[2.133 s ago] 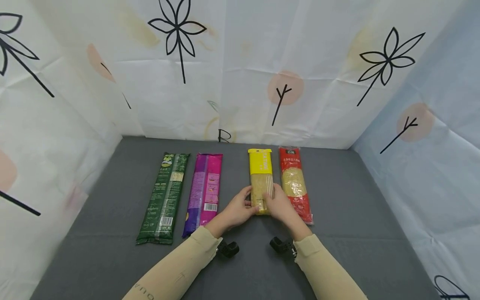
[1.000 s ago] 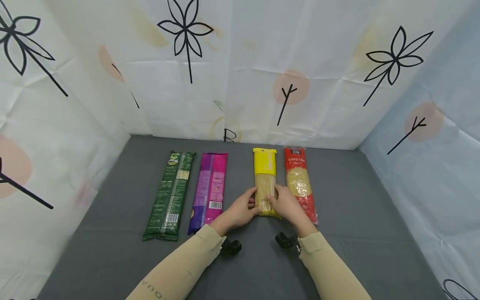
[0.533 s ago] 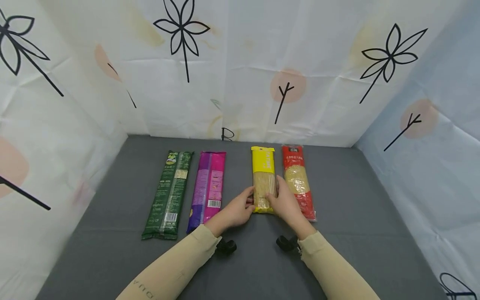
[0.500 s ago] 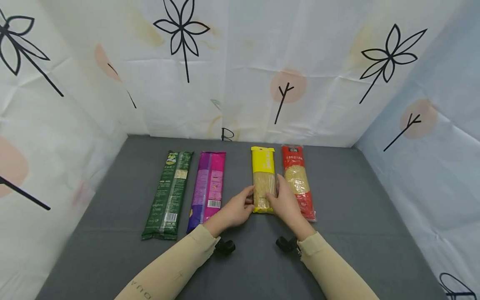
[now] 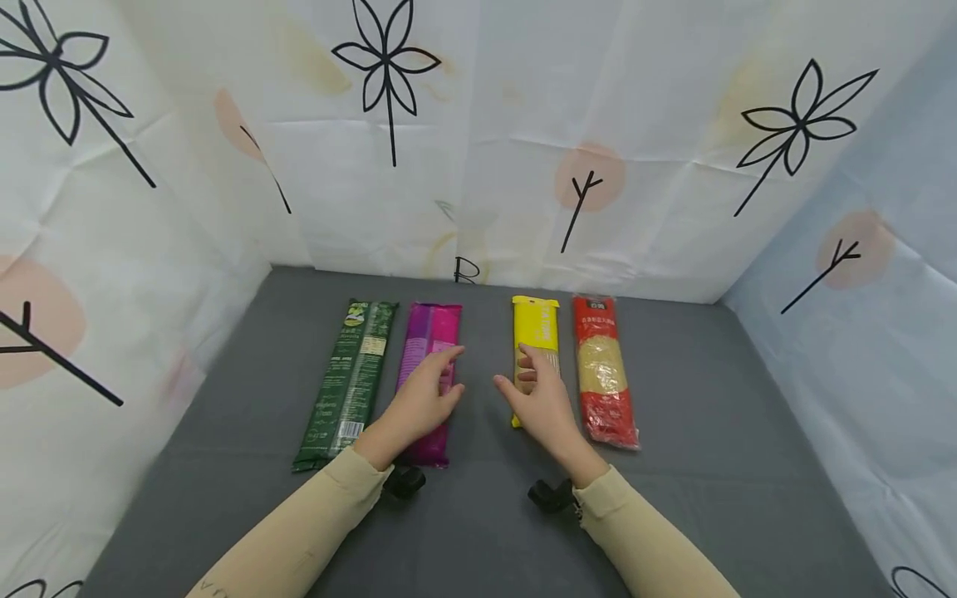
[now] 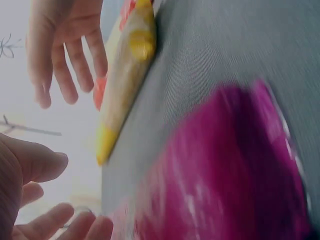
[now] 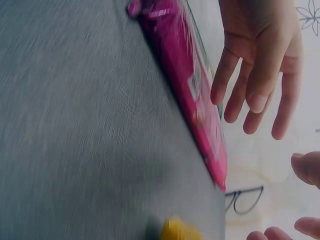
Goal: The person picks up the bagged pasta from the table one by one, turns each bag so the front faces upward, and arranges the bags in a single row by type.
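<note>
My left hand [image 5: 422,399] hovers over the purple and pink noodle pack [image 5: 436,324], fingers loosely extended and holding nothing. My right hand [image 5: 543,407] is above the yellow noodle pack [image 5: 536,320], thumb spread from the fingers, with nothing between them; it hides part of the pack. Both packs lie flat, lengthwise away from me. In the left wrist view the purple pack [image 6: 215,175] is close and blurred, below the left hand's fingers. A gap shows between the right hand and the yellow pack [image 6: 127,75] there.
A green spaghetti pack [image 5: 347,374] lies at the left of the row, and a red noodle pack [image 5: 604,374] at the right. All rest on the grey tabletop [image 5: 478,515]. White patterned cloth [image 5: 508,208] walls the back and both sides.
Both hands have let go of the yellow pack and lifted. The left hand has moved left over the purple pack; the right has shifted slightly left. The packs keep their places; the view shifts slightly.
</note>
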`<state>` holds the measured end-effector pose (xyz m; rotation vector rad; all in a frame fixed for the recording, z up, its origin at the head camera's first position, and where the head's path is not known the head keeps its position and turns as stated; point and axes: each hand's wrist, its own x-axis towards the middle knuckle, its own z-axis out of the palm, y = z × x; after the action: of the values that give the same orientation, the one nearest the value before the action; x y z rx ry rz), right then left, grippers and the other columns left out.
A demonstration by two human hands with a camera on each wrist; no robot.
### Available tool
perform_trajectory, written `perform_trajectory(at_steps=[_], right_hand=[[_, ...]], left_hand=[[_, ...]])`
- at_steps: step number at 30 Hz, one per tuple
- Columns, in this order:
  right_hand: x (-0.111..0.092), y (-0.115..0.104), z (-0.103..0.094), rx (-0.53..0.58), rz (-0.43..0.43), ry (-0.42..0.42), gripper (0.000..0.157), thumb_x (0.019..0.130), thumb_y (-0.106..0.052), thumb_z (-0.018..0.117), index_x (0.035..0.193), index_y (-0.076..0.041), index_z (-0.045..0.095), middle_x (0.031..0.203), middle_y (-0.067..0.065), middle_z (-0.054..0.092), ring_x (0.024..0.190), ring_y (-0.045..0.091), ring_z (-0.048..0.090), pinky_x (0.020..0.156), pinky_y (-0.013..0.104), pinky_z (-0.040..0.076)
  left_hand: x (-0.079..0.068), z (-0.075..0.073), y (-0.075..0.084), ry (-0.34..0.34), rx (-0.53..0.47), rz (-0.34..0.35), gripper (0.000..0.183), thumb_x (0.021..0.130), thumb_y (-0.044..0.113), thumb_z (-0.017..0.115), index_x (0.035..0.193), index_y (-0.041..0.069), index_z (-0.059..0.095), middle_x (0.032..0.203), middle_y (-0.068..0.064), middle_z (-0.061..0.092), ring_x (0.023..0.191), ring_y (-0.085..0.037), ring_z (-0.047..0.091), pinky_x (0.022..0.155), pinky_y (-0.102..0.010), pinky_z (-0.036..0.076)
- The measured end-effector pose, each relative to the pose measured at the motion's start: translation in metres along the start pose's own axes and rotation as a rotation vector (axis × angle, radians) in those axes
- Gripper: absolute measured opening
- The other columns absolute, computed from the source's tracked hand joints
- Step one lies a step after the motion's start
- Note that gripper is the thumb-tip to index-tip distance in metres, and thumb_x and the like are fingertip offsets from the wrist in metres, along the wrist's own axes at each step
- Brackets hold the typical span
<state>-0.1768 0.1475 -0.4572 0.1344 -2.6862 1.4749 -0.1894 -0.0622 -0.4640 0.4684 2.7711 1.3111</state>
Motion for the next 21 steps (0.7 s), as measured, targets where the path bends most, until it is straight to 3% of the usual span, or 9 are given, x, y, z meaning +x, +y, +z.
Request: perform_trajectory(at_steps=[8,15,21], right_hand=[[0.0,-0.012,0.026,0.073,0.026,-0.068,0.072,0.086,-0.037,0.074,0.145,-0.012,0.04,0.128,0.016,0.056,0.107,0.028,0.059,0.087,0.045,0.051],[-0.003,-0.016,0.044,0.166,0.111,-0.172,0.076,0.087,-0.041,0.072,0.146,-0.007,0.038,0.127,0.017,0.057,0.103,0.025,0.06,0.079,0.039,0.054],[-0.002,-0.019,0.053,0.381,0.235,-0.271,0.079,0.088,-0.036,0.072,0.147,-0.002,0.032,0.129,0.021,0.053,0.103,0.031,0.063,0.078,0.04,0.056]], left_hand=[[-0.005,-0.022,-0.023,0.101,0.07,-0.077,0.069,0.089,0.018,0.071,0.149,0.012,0.038,0.143,-0.019,0.039,0.129,-0.036,0.042,0.099,-0.055,0.04],[-0.006,-0.032,-0.033,0.077,0.069,-0.149,0.075,0.089,0.02,0.07,0.152,0.01,0.031,0.147,-0.022,0.034,0.129,-0.04,0.038,0.096,-0.06,0.04],[-0.003,-0.035,-0.044,0.03,0.033,-0.194,0.08,0.09,0.022,0.069,0.153,0.006,0.023,0.148,-0.025,0.031,0.126,-0.04,0.042,0.096,-0.057,0.041]])
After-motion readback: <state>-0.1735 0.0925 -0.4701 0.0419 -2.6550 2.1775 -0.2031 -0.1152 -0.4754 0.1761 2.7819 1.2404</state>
